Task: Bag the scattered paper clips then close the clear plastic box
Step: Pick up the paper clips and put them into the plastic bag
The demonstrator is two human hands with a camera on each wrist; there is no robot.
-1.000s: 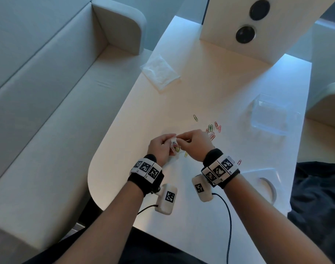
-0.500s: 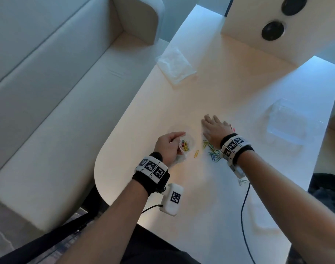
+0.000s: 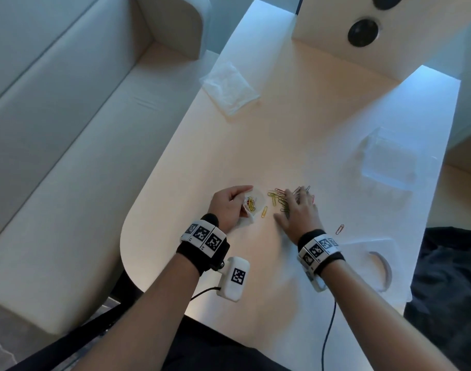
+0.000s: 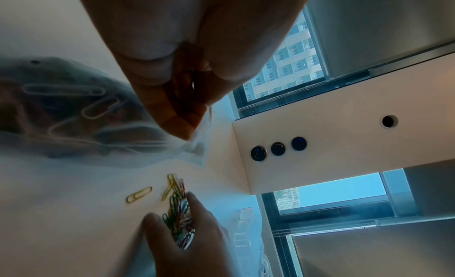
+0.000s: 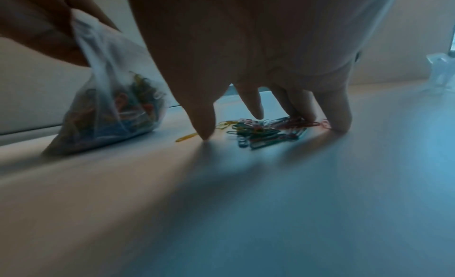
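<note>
A small clear bag (image 3: 251, 203) holding several coloured paper clips rests on the white table (image 3: 322, 124). My left hand (image 3: 242, 195) pinches the bag at its mouth; the right wrist view shows that bag (image 5: 113, 113) hanging from the fingers. Just right of it lies a bunched pile of loose clips (image 3: 278, 199). My right hand (image 3: 296, 202) is spread over the pile (image 5: 261, 133), fingertips (image 5: 205, 135) down on the table around it. One yellow clip (image 3: 264, 211) lies apart, and a red clip (image 3: 339, 229) sits beyond my right wrist. The clear plastic box (image 3: 387, 162) stands open at the far right.
A flat clear lid-like piece (image 3: 373, 257) lies at the near right edge of the table. A crumpled clear wrapper (image 3: 229, 87) sits at the far left. A white panel with round black holes (image 3: 363, 33) rises at the back. A sofa (image 3: 68, 129) runs along the left.
My right hand left the bag's mouth and moved out over the loose clips, which now lie bunched under its spread fingers. My left hand has kept its hold on the bag.
</note>
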